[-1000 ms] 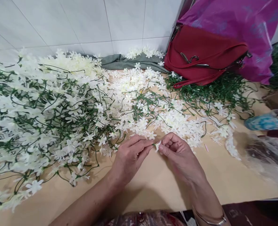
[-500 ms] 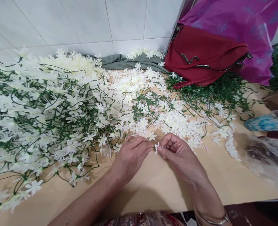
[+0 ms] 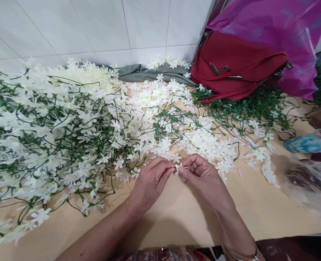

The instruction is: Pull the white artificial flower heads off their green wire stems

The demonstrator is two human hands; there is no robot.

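A small white artificial flower (image 3: 178, 168) is held between my two hands above the table. My left hand (image 3: 151, 181) is closed in a pinch at the flower's back, and the fingertips hide the stem there. From the other side my right hand (image 3: 200, 175) pinches at the flower's front with thumb and index finger; its other fingers are curled in. Just beyond the fingertips lies another loose white flower (image 3: 175, 157). White petal pieces (image 3: 204, 141) are scattered behind the hands, with thin green stems (image 3: 168, 121) among them.
A big heap of white flowers on green stems (image 3: 68, 134) covers the left side. At the back right, a red bag (image 3: 236, 65) rests on green stems (image 3: 247, 105) beside a purple plastic bag (image 3: 280, 25). A clear plastic bag (image 3: 309, 185) lies at right on the table (image 3: 258, 210).
My left fingertips now sit right against the flower, where a bit of green showed between them before. The flower and the right fingertips have shifted slightly left.
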